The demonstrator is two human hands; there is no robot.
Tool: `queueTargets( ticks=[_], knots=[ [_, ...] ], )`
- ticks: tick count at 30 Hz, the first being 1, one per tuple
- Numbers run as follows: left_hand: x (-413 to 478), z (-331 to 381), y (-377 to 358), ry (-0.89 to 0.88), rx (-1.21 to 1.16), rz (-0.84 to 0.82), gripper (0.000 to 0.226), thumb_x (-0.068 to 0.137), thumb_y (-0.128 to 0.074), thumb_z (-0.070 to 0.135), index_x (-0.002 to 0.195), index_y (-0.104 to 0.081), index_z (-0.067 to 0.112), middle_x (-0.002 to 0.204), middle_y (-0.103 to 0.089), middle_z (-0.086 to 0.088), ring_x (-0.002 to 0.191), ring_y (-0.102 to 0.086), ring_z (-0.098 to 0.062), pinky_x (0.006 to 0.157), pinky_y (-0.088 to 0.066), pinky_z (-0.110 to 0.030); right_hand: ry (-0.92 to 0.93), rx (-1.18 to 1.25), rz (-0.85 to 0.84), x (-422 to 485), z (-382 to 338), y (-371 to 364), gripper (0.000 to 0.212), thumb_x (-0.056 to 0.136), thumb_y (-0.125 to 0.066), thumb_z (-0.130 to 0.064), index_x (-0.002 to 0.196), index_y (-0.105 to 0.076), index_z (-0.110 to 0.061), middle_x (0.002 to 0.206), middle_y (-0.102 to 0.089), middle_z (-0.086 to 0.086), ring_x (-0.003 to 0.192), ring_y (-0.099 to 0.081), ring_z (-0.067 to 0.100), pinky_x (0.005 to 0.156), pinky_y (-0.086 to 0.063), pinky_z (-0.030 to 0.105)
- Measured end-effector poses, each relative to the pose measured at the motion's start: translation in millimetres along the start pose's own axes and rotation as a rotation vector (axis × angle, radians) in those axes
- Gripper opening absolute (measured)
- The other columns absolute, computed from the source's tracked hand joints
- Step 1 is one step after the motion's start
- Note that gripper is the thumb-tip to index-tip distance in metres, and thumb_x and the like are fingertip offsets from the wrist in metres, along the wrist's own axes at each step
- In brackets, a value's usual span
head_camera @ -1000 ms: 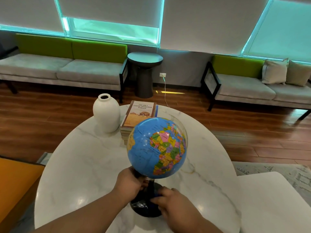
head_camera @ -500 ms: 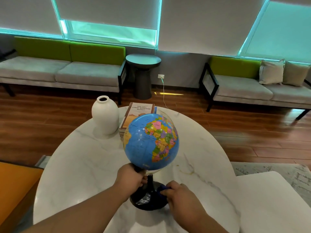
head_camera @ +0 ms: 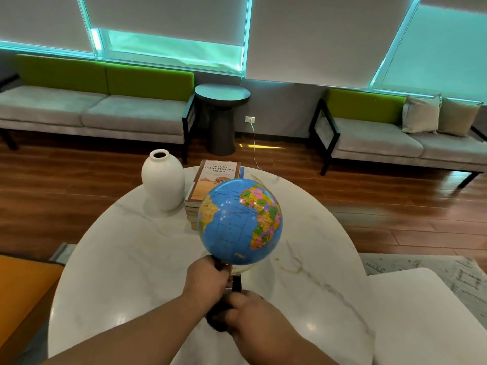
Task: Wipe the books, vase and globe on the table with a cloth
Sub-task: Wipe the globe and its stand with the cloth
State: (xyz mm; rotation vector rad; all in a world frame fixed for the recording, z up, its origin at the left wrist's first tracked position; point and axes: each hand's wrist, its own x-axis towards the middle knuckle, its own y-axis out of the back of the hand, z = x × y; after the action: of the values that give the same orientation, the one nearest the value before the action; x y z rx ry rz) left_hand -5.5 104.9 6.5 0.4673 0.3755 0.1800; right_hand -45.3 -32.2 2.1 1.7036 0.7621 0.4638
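Observation:
A blue globe on a black stem and base stands on the round white marble table, near its front. My left hand grips the stem just under the sphere. My right hand lies over the base with its fingers curled down onto it; the cloth is hidden beneath it. Farther back stand a white vase and, to its right, a stack of books, partly behind the globe.
A lower white table adjoins the marble one at the right. An orange seat is at the left edge. Across the wooden floor are grey-and-green sofas and a dark round side table.
The sphere has turned, with the coloured landmass moving right. My right hand has slid left over the base, and the blue bit of cloth seen between its fingers is now covered.

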Motion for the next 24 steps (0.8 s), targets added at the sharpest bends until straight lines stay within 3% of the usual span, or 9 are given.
queueTargets(
  ticks=[3, 5, 7, 9, 11, 17, 21, 24],
  knots=[
    [-5, 2, -4, 0.057, -0.125, -0.003, 0.010, 0.089, -0.061, 0.015, 0.082, -0.062, 0.007, 0.070, -0.072, -0.011, 0.065, -0.071, -0.023, 0.069, -0.060, -0.040, -0.121, 0.006, -0.144, -3, 4, -4, 0.042, 0.095, -0.047, -0.021, 0.132, -0.054, -0.039, 0.132, -0.045, -0.002, 0.112, -0.044, 0.032, 0.079, -0.038, 0.031],
    [-7, 4, -4, 0.099, -0.208, 0.012, 0.011, 0.089, -0.061, 0.013, 0.081, -0.061, 0.006, 0.070, -0.072, -0.014, 0.064, -0.072, -0.024, 0.070, -0.060, -0.040, -0.225, -0.042, -0.144, -6, 10, 2, 0.041, 0.095, -0.045, -0.019, 0.132, -0.054, -0.033, 0.129, -0.045, 0.002, 0.111, -0.044, 0.030, 0.076, -0.031, 0.029],
    [-6, 4, -4, 0.074, -0.179, 0.013, 0.011, 0.088, -0.061, 0.014, 0.080, -0.062, 0.007, 0.066, -0.072, -0.011, 0.063, -0.071, -0.022, 0.071, -0.060, -0.040, -0.256, -0.008, -0.084, -7, 11, 2, 0.041, 0.094, -0.039, -0.019, 0.130, -0.056, -0.030, 0.128, -0.046, 0.002, 0.108, -0.046, 0.031, 0.076, -0.033, 0.030],
    [-6, 4, -3, 0.038, -0.096, 0.014, 0.012, 0.088, -0.059, 0.017, 0.079, -0.063, 0.009, 0.062, -0.072, -0.005, 0.059, -0.070, -0.017, 0.071, -0.059, -0.037, -0.166, 0.022, -0.089, -5, 8, -4, 0.044, 0.093, -0.033, -0.026, 0.131, -0.054, -0.034, 0.130, -0.047, 0.001, 0.107, -0.048, 0.033, 0.079, -0.040, 0.034],
    [-5, 5, -1, 0.020, -0.063, 0.018, 0.014, 0.088, -0.058, 0.019, 0.079, -0.064, 0.011, 0.061, -0.071, -0.002, 0.057, -0.070, -0.015, 0.072, -0.058, -0.037, -0.129, 0.043, -0.131, -4, 7, -11, 0.042, 0.096, -0.039, -0.029, 0.136, -0.049, -0.040, 0.138, -0.042, -0.003, 0.111, -0.045, 0.032, 0.088, -0.045, 0.035],
    [-2, 4, 0, 0.057, -0.076, 0.043, 0.014, 0.086, -0.062, 0.020, 0.076, -0.066, 0.011, 0.064, -0.072, -0.005, 0.063, -0.070, -0.019, 0.069, -0.059, -0.035, -0.339, -0.045, -0.119, -11, 30, 2, 0.042, 0.094, -0.043, -0.020, 0.133, -0.052, -0.032, 0.129, -0.044, 0.000, 0.106, -0.046, 0.026, 0.078, -0.038, 0.032],
    [-2, 5, 3, 0.022, 0.014, 0.053, 0.012, 0.087, -0.064, 0.026, 0.079, -0.065, 0.016, 0.067, -0.073, 0.001, 0.068, -0.067, -0.009, 0.059, -0.047, -0.024, -0.144, 0.111, -0.081, -4, 16, -7, 0.043, 0.095, -0.038, -0.028, 0.136, -0.051, -0.034, 0.136, -0.046, -0.003, 0.108, -0.047, 0.033, 0.089, -0.041, 0.033],
    [-2, 5, 0, 0.013, 0.018, 0.052, 0.012, 0.086, -0.065, 0.025, 0.081, -0.066, 0.015, 0.066, -0.073, 0.002, 0.069, -0.068, -0.010, 0.063, -0.050, -0.026, -0.235, 0.048, -0.093, -6, 23, -5, 0.044, 0.096, -0.042, -0.022, 0.136, -0.049, -0.037, 0.136, -0.043, -0.003, 0.109, -0.046, 0.029, 0.086, -0.040, 0.032]
  ],
)
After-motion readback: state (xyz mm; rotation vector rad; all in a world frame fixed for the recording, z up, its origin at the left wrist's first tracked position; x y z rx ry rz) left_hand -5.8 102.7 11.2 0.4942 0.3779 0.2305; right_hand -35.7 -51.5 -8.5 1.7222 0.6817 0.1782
